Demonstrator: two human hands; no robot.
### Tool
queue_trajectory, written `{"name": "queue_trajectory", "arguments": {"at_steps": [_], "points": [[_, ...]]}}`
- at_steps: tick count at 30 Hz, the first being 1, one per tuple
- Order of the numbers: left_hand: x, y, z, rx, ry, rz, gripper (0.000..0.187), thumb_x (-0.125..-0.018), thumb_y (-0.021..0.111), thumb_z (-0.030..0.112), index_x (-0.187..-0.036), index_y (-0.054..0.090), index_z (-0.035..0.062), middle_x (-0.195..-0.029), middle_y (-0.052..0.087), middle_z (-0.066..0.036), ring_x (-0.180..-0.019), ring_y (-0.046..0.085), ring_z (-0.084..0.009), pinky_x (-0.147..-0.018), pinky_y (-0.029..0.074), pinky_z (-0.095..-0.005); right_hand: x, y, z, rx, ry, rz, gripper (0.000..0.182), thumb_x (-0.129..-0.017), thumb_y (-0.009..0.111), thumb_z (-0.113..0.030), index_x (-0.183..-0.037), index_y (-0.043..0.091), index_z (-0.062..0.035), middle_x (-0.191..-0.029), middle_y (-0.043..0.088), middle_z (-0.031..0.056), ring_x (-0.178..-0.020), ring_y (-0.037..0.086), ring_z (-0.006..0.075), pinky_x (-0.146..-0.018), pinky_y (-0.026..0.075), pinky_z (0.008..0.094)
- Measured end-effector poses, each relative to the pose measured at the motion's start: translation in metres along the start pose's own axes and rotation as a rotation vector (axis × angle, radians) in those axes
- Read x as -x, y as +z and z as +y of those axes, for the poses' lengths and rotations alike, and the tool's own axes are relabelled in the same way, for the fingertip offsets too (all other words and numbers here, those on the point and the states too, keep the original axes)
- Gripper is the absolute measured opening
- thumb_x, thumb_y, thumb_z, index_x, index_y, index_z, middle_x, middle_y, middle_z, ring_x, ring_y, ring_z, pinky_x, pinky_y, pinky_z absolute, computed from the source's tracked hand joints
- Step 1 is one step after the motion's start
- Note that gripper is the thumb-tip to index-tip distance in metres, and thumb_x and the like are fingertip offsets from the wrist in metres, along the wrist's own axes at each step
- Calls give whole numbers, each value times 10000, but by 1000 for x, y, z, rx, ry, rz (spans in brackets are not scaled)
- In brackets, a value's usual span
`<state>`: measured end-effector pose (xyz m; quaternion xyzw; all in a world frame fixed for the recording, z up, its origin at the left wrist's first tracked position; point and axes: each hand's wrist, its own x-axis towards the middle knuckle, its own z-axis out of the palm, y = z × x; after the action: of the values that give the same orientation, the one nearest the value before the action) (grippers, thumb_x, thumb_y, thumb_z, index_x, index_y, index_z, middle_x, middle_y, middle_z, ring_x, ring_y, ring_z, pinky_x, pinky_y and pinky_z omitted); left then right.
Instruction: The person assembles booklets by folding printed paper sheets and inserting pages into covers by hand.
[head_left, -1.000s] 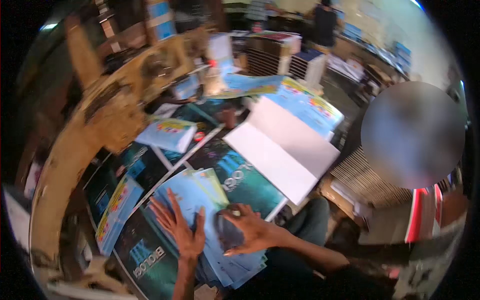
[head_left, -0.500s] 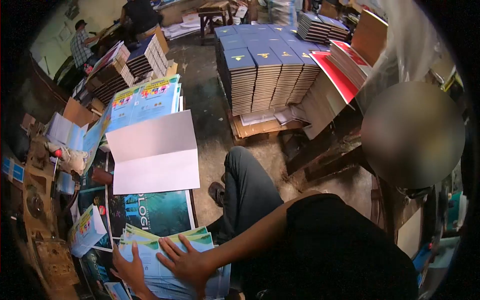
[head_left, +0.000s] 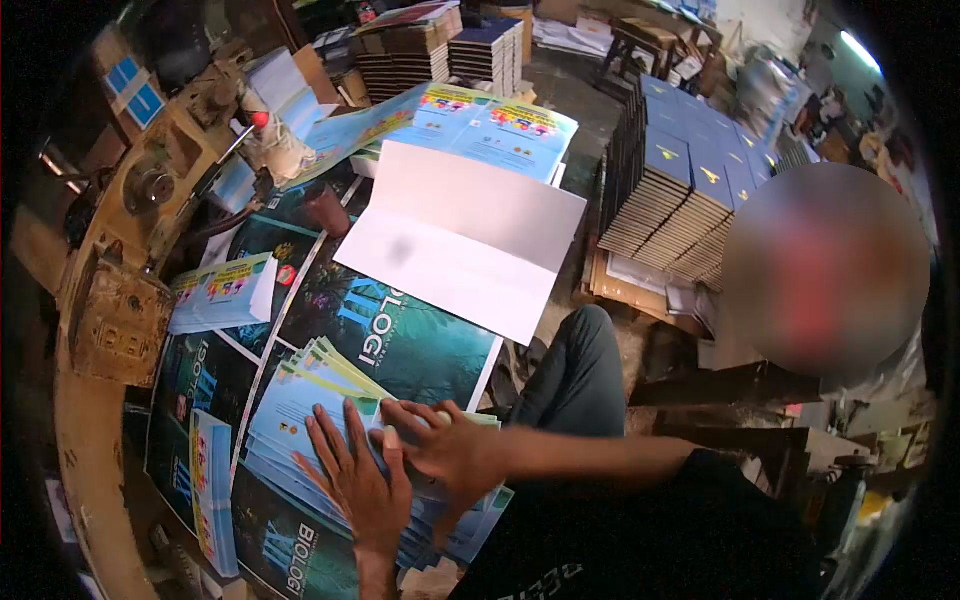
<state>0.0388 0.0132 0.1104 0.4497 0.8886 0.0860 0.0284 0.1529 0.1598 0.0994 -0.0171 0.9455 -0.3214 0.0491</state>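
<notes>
A fanned stack of light-blue printed covers (head_left: 300, 410) with green edges lies before me on dark sheets printed BIOLOGI (head_left: 420, 350). My left hand (head_left: 360, 480) rests flat on the stack, fingers spread. Beside it, touching the left thumb, my right hand (head_left: 455, 455) presses on the covers with bent fingers. Small pale spots show at its fingers; whether they belong to a held thing I cannot make out. A large creased white sheet (head_left: 460, 235) lies just beyond the stack.
A folded cover (head_left: 225, 295) and a small pile of folded covers (head_left: 212, 490) lie at the left, near a worn machine (head_left: 125, 310). More printed sheets (head_left: 500, 135) lie behind the white sheet. Blue bound books (head_left: 665, 170) stand stacked on the floor at the right.
My view has turned, so the table appears farther right. My left hand has moved from the stack's left edge onto its top. My right hand has gone from flat to bent fingers.
</notes>
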Motion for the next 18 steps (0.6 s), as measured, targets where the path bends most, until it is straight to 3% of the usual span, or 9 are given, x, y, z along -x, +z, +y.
{"name": "queue_trajectory", "arguments": {"at_steps": [1,2,3,5,6,7,14,17,18], "points": [[1,8,0,-22,5,61,683,-1064,408,469,-1580,361,25,-1668,208,-273,-1574,119,-418,-1211,-12,-660,-1,-34,13,29,-78,-210,1293,-644,781,-807,-1592,295,-74,-1648,210,300,-1524,239,446,-1193,266,576],[2,13,-3,-89,16,84,823,-996,501,604,-1577,376,35,-1660,224,-280,-1567,144,-420,-1210,6,-665,-7,-67,31,-185,95,-295,1141,-715,764,-754,-1539,380,-65,-1611,298,294,-1497,305,440,-1179,310,548],[2,10,-1,-86,-1,99,823,-996,501,604,-1577,376,35,-1660,224,-280,-1567,144,-420,-1210,6,-665,-14,-94,44,-396,270,-379,993,-785,748,-701,-1486,466,-56,-1574,387,288,-1470,371,434,-1166,353,520],[2,1,8,-69,5,92,1028,-855,615,754,-1565,404,40,-1649,251,-279,-1558,173,-421,-1205,25,-677,-32,-93,89,-225,210,278,794,-880,721,-587,-1416,530,-33,-1506,482,282,-1431,432,441,-1142,396,495],[2,6,6,-63,-8,116,1163,-725,693,824,-1543,437,38,-1631,272,-296,-1543,201,-437,-1201,39,-688,-34,-92,103,21,175,485,789,-921,672,-576,-1440,506,-7,-1520,443,313,-1440,404,459,-1167,363,505],[2,4,4,-47,-31,145,1163,-725,693,824,-1543,437,38,-1631,272,-296,-1543,201,-437,-1201,39,-688,-34,-92,114,269,131,689,784,-961,624,-565,-1464,481,20,-1533,405,345,-1450,376,477,-1191,329,514],[19,-1,-15,51,53,111,1144,-727,722,790,-1498,460,-13,-1587,297,-349,-1517,224,-475,-1200,21,-697,4,-51,130,378,112,445,909,-983,462,-699,-1570,336,-16,-1632,259,306,-1534,219,458,-1248,177,575],[24,-7,-17,47,38,76,1134,-745,715,782,-1502,448,-19,-1591,279,-359,-1525,208,-474,-1196,15,-704,18,-83,105,353,189,120,1179,-818,669,-767,-1602,238,1,-1656,197,299,-1547,164,466,-1252,165,567],[25,-10,-18,51,32,58,1121,-763,707,772,-1505,440,-24,-1600,258,-364,-1534,189,-472,-1196,10,-703,23,-88,94,327,263,156,1324,-692,784,-761,-1584,231,46,-1647,194,320,-1542,171,475,-1241,206,578]]}}
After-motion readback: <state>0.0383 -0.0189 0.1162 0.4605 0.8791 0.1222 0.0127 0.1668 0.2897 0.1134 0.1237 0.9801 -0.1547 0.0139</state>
